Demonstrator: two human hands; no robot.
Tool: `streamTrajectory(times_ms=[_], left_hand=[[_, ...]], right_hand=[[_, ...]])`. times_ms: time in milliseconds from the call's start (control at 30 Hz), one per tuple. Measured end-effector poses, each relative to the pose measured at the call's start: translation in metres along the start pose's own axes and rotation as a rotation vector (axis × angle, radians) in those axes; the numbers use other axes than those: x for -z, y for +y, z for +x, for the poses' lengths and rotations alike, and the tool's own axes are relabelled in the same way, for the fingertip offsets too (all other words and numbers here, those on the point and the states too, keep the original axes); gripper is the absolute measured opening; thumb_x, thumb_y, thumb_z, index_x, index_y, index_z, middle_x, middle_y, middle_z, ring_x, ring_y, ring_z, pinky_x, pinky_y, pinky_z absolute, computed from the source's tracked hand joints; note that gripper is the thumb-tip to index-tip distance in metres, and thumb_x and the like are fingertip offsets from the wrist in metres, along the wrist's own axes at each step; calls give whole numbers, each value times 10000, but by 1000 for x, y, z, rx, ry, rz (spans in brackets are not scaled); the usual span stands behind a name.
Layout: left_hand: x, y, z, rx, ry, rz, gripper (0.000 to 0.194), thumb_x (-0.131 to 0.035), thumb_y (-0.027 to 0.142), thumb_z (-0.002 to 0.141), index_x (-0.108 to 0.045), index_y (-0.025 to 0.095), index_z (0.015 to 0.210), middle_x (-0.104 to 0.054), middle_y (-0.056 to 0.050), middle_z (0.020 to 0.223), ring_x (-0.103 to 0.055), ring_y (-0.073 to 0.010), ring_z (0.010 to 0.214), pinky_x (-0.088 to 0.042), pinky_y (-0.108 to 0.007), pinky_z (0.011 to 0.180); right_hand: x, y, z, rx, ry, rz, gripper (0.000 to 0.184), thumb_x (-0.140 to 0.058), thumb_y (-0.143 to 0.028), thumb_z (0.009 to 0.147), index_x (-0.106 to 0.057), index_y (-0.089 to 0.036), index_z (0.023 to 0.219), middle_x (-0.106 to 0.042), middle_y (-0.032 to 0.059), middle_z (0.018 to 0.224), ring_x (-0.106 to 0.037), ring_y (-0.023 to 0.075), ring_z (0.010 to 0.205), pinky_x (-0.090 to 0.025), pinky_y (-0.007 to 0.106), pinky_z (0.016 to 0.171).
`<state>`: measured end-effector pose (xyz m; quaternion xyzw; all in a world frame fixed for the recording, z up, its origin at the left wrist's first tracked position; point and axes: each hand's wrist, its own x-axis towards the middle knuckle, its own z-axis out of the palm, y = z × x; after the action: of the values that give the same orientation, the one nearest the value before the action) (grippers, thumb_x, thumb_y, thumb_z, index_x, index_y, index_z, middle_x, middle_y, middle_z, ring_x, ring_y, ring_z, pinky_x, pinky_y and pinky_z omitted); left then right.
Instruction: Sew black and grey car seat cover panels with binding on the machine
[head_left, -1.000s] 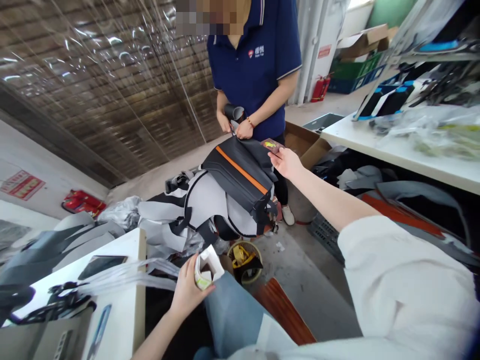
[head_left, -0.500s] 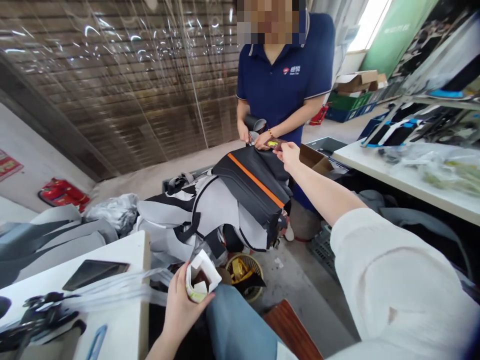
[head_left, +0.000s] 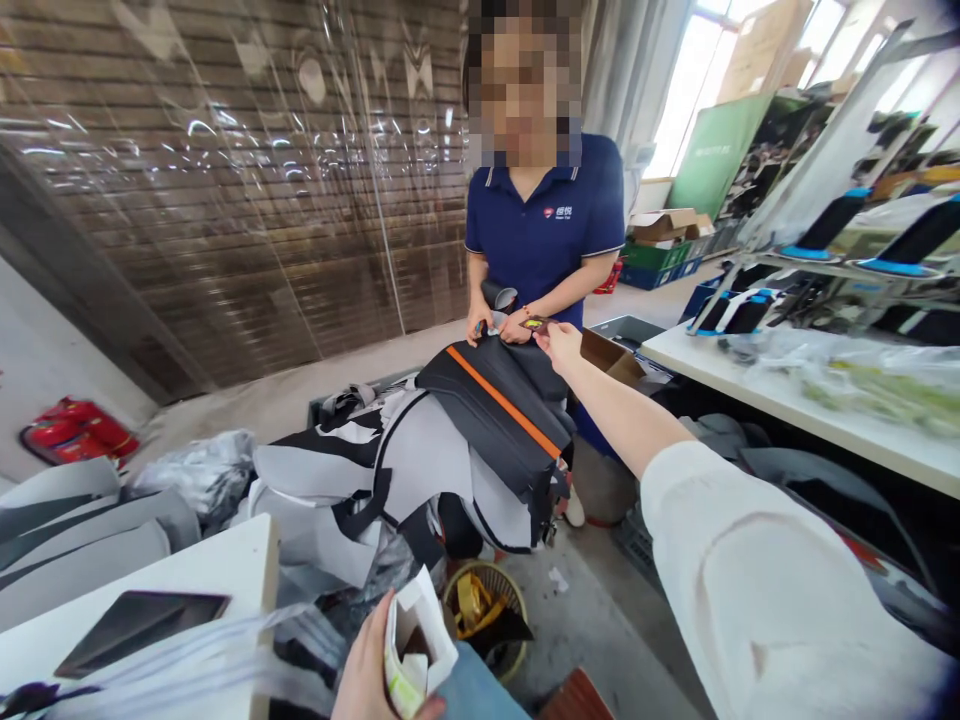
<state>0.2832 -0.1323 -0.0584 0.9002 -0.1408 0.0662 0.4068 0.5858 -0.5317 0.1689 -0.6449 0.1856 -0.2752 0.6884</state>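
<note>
My left hand (head_left: 369, 665) is wrapped around a small white box (head_left: 420, 640), its flaps up and something brown inside. Far out in front, my right hand (head_left: 561, 346) pinches a small brown packet (head_left: 535, 324) with a yellow-green mark. That packet is right beside the hand of a person in a navy polo shirt (head_left: 546, 220), and I cannot tell whether they touch it. Below it lies a black piece with an orange stripe (head_left: 510, 400), on top of a heap of grey and black cut pieces (head_left: 424, 450).
A yellow basket (head_left: 517, 595) with scraps stands on the floor below the heap. At left is a white table (head_left: 251, 570) bearing a dark tablet-like slab (head_left: 142, 630). Another white table (head_left: 697, 355) runs along the right. Red fire extinguishers (head_left: 79, 430) stand by the left wall.
The view has tilted up, so the scene sits lower and more of the person shows. My right hand still holds the packet out near the person's hands; the box stays in my left.
</note>
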Motion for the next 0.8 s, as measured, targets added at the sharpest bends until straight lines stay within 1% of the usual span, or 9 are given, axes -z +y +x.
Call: streamTrajectory(times_ms=[200, 300, 400, 500, 567, 600, 633, 700, 800], left_hand=[[1, -4, 1, -7, -30, -60, 922, -692, 304, 568, -265, 161, 1372, -410, -188, 1374, -396, -363, 1278, -340, -522, 1062], [7, 0, 1, 62, -144, -177, 905, -660, 346, 645, -210, 147, 1405, -431, -177, 1368, -430, -322, 1264, -365, -474, 1057], [13, 17, -2, 106, -356, -103, 948, -730, 380, 588, -285, 160, 1395, -492, -150, 1313, -481, -325, 1205, -383, -455, 1035], [22, 33, 5, 56, -519, 99, 1054, -829, 418, 411, -400, 197, 1349, -520, -141, 1261, -502, -371, 1137, -383, -500, 1002], [30, 34, 15, 52, -546, 62, 1082, -818, 474, 426, -367, 195, 1369, -527, -138, 1239, -526, -344, 1108, -416, -457, 974], [34, 32, 20, 66, -532, 57, 1077, -809, 498, 438, -363, 194, 1369, -528, -139, 1231, -534, -339, 1097, -423, -449, 962], [37, 29, 23, 84, -514, 58, 1072, -801, 517, 449, -358, 192, 1370, -526, -140, 1228, -535, -338, 1096, -422, -447, 959], [40, 27, 25, 118, -483, 86, 1069, -794, 536, 457, -353, 193, 1367, -516, -146, 1237, -523, -349, 1113, -405, -461, 968], [37, 31, 21, 109, -499, 101, 1089, -793, 530, 460, -325, 195, 1385, -497, -149, 1268, -497, -351, 1146, -388, -468, 985]], right_hand=[[7, -16, -11, 18, -8, -55, 158, -499, -203, 929, -506, -128, 790, -514, -54, 643, -503, 46, 508, -441, 154, 466], [12, -22, -31, -5, -163, -198, 184, -570, -125, 848, -512, -134, 674, -477, -63, 523, -435, 47, 436, -364, 151, 419], [-13, -26, -86, -14, -514, -343, 220, -641, -14, 696, -522, -137, 558, -498, -43, 459, -430, 57, 432, -334, 164, 432], [-61, -36, -173, 42, -1016, -383, 151, -690, -90, 654, -580, -149, 569, -554, -33, 511, -466, 76, 486, -377, 184, 501], [-87, -47, -223, 267, -1555, -358, 55, -648, -216, 713, -631, -178, 677, -606, -21, 614, -514, 108, 558, -410, 212, 544], [-98, -52, -240, 359, -1689, -356, 60, -624, -241, 724, -633, -188, 699, -609, -20, 631, -514, 114, 566, -406, 218, 539], [-108, -54, -249, 440, -1743, -356, 71, -602, -251, 732, -629, -192, 703, -611, -19, 643, -514, 117, 570, -399, 220, 535], [-125, -49, -245, 512, -1660, -429, 83, -588, -234, 730, -615, -190, 664, -603, -23, 619, -507, 116, 562, -383, 219, 534], [-133, -23, -190, 413, -1228, -607, 127, -640, -158, 683, -595, -176, 566, -575, -29, 548, -473, 102, 528, -350, 214, 524]])
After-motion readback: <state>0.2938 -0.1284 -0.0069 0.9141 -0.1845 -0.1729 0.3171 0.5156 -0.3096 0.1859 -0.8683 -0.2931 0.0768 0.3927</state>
